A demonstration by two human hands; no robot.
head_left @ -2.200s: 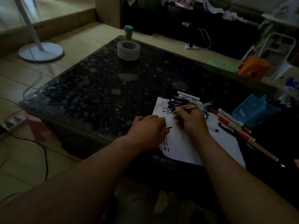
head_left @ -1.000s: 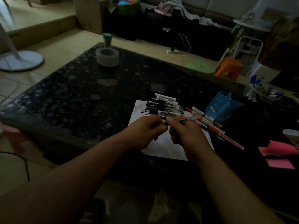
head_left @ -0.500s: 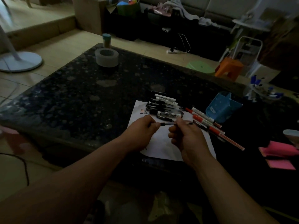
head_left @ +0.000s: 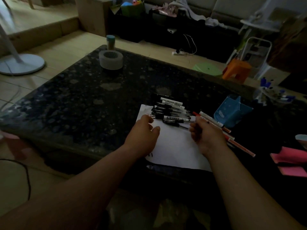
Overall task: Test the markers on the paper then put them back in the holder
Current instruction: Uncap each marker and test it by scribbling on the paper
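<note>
The left hand [head_left: 143, 135] rested on the 10 o'clock part of the white paper [head_left: 176, 146], fingers relaxed and loosely spread. The right hand [head_left: 208, 135] sat at the sheet's 2 o'clock edge with its fingers curled, and it could not be told whether it pinched anything. A slim black pen [head_left: 180, 125] lay on the paper between the 2 hands, just below the black markers [head_left: 171, 112] bunched at 12 o'clock, while red markers [head_left: 240, 147] trailed toward 4 o'clock and the blue holder [head_left: 232, 113] sat tilted on the dark table [head_left: 83, 100] at 2 o'clock.
</note>
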